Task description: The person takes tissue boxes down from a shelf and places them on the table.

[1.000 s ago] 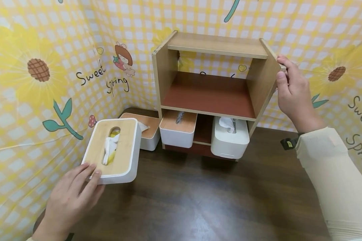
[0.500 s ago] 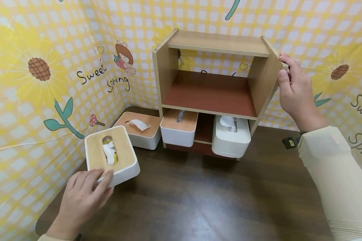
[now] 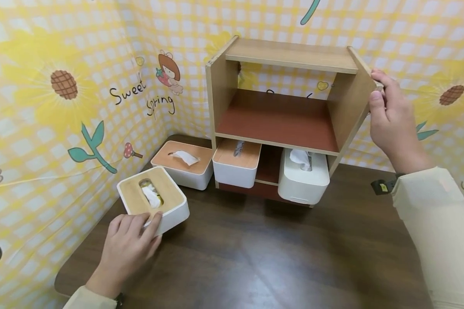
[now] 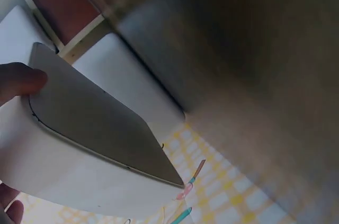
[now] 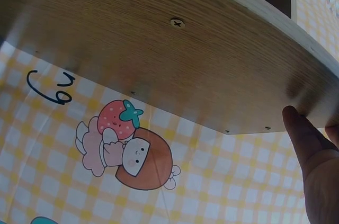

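My left hand [image 3: 133,242] grips the near end of a white tissue box [image 3: 169,189] with a light wooden lid and a tissue in its slot. This box hangs tilted over the table's left side; its grey underside [image 4: 95,113] and one digit on it show in the left wrist view. My right hand [image 3: 392,122] grips the upper front edge of the right side panel [image 5: 201,70] of a wooden shelf unit [image 3: 278,113]. From the right wrist, that panel's outer face with a screw is visible, fingers against it.
Beside the shelf's left side stands another wood-lidded tissue box [image 3: 191,178]. In the lower compartment, a wood-lidded tissue box [image 3: 233,174] and an all-white one [image 3: 303,184] jut out over the front edge. Checked cloth [image 3: 112,51] surrounds the dark wooden table [image 3: 232,257].
My left hand has brought the tissue box rightward and lower, tilting it flatter, and the box behind shows more. My right hand keeps its grip on the shelf panel. The head view has shifted slightly.
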A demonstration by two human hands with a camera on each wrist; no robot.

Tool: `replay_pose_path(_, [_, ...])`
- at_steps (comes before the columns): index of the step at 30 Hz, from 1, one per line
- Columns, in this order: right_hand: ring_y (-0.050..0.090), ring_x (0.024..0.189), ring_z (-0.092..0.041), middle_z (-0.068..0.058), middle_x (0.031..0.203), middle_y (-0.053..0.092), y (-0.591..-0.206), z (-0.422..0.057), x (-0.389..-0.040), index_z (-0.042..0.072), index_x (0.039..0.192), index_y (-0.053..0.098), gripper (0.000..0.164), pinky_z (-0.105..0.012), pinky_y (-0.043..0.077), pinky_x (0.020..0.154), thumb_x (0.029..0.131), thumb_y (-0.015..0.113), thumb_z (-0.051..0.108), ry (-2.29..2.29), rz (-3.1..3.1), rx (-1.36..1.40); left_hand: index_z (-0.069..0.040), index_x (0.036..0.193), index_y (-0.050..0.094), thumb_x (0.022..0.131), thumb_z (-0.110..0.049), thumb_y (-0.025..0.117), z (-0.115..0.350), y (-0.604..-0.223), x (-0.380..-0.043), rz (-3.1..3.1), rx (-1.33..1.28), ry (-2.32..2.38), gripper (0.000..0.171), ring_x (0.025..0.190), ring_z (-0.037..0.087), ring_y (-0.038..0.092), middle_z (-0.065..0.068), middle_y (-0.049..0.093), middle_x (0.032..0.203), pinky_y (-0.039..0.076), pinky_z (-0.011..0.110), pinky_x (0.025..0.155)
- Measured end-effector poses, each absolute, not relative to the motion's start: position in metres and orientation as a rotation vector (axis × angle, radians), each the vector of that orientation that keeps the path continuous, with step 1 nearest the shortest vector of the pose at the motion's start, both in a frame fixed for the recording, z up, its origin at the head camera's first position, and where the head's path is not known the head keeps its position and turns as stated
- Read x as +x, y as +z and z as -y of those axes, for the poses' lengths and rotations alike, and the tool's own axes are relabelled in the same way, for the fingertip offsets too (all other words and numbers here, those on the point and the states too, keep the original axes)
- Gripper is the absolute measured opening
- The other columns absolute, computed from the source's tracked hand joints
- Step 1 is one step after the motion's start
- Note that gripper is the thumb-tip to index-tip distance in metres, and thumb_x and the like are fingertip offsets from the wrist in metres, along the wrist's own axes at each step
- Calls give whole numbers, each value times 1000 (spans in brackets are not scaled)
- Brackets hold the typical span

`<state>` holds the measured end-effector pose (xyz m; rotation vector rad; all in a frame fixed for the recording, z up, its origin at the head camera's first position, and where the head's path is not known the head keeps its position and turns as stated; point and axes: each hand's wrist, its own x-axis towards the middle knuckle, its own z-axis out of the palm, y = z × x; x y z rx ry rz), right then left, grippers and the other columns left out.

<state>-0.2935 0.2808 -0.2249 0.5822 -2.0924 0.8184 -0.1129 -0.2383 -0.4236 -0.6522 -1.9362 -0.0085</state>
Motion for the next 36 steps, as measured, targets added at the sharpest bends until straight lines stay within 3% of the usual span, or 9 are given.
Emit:
replay_pose_path(4, [38, 65, 0, 12, 77, 45, -226, -283, -296, 10, 141, 50, 40, -20, 29, 65, 104, 40, 21, 803, 2074, 565, -1, 104, 70, 92, -28, 47, 235, -428, -114, 1957, -625, -2, 37, 66, 38, 50, 19, 60, 86, 36, 52, 66])
replay_pose_path(11, [35, 62, -3, 8, 74, 42, -227, -282, -295, 12, 142, 49, 41, -23, 28, 63, 104, 39, 23, 791, 2079, 566, 0, 108, 70, 88, -28, 49, 233, -437, -115, 2015, -602, 0, 39, 66, 38, 49, 19, 60, 88, 33, 53, 66])
replay_pose_path(19, [33, 59, -5, 22, 82, 42, -226, -280, -292, 20, 143, 49, 41, -26, 27, 61, 104, 37, 27, 798, 2087, 560, 0, 111, 68, 80, -25, 52, 227, -447, -121, 2115, -607, 23, 43, 69, 40, 49, 20, 58, 90, 37, 56, 68])
replay_pose_path(25, [34, 61, -3, 28, 90, 43, -225, -280, -291, 16, 142, 50, 41, -23, 27, 63, 104, 38, 26, 804, 2079, 560, 0, 112, 67, 78, -24, 51, 221, -448, -125, 2164, -597, 30, 45, 71, 41, 49, 21, 57, 91, 37, 55, 68])
replay_pose_path(32, [34, 61, -4, 18, 79, 41, -224, -279, -291, 16, 142, 50, 42, -24, 27, 63, 103, 38, 26, 798, 2080, 563, 1, 101, 64, 79, -21, 42, 215, -444, -126, 2189, -567, 73, 38, 66, 42, 48, 20, 51, 80, 38, 53, 62])
replay_pose_path(36, [33, 61, -3, 20, 80, 41, -224, -279, -290, 14, 141, 51, 41, -23, 27, 63, 103, 38, 24, 799, 2077, 562, 3, 91, 58, 77, -13, 37, 210, -441, -127, 2228, -607, 93, 30, 71, 42, 50, 21, 50, 81, 40, 50, 62])
